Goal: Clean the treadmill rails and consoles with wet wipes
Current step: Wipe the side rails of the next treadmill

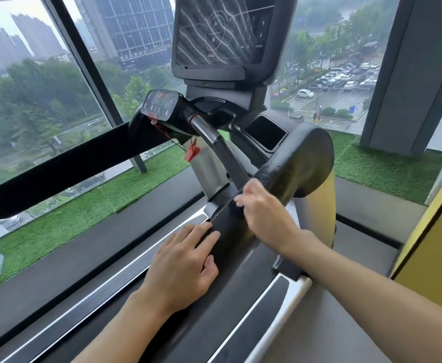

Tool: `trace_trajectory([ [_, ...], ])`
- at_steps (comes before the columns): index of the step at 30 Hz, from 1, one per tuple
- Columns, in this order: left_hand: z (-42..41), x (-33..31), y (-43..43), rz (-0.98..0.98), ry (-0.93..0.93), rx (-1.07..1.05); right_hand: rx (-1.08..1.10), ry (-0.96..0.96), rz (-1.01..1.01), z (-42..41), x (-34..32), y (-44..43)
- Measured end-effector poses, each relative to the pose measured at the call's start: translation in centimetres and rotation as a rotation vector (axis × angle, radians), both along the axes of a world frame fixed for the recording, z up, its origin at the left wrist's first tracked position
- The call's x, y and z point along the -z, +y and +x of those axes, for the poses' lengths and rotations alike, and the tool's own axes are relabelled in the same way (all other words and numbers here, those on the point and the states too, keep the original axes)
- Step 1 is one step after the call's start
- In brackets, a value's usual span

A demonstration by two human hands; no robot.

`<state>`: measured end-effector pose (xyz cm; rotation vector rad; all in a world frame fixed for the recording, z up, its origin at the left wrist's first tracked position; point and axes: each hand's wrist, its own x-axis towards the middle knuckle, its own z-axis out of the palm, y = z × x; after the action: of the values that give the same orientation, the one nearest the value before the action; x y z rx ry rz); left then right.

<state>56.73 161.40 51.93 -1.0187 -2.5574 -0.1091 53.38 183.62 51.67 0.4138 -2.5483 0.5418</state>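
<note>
I stand on a treadmill. My left hand (180, 265) lies flat, fingers straight, on the inner edge of the black right rail (243, 273). Further up the same rail, my right hand (261, 210) has its fingers curled over the rail's top. A small pale patch shows at its fingertips; no wet wipe is plainly visible. The console screen (214, 35) stands ahead with streaks across its dark face. Below it sits the control pod (159, 104). The black left rail (57, 169) runs off to the left.
A red safety clip (192, 153) hangs on a cord from the curved centre handlebar (214, 137). A cup holder recess (265, 132) sits right of it. Windows and artificial grass (136, 184) lie beyond. A yellow wall (434, 252) stands close on the right.
</note>
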Motion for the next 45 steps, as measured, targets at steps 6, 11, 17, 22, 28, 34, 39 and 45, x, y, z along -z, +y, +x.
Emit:
trace_trajectory([
  [6, 0.1, 0.1, 0.3, 0.045, -0.043, -0.022, -0.108, -0.054, -0.024, 1.7, -1.0, -2.1],
  [11, 0.2, 0.0, 0.4, 0.039, -0.041, -0.03, 0.01, 0.022, -0.082, 0.5, -1.2, -1.2],
  [17, 0.3, -0.1, 0.4, 0.045, -0.034, -0.034, -0.06, 0.003, 0.005, 0.4, -0.7, -1.0],
  [22, 0.1, 0.2, 0.4, 0.049, -0.029, -0.026, -0.136, 0.026, -0.016, 2.6, 0.7, -1.7],
  [28, 0.2, 0.2, 0.4, 0.054, -0.04, -0.041, -0.112, -0.019, -0.228, 3.3, 1.0, -1.3],
  [34, 0.2, 0.2, 0.5, 0.064, -0.042, -0.039, 0.036, -0.213, -0.785, 2.7, -0.9, 0.6],
  [39, 0.1, 0.2, 0.5, 0.063, -0.048, -0.04, 0.029, -0.186, -0.732, 1.9, -2.0, -0.9],
  [45, 0.3, 0.1, 0.4, 0.047, -0.038, -0.042, 0.004, 0.042, -0.277, 0.6, -0.8, -2.1],
])
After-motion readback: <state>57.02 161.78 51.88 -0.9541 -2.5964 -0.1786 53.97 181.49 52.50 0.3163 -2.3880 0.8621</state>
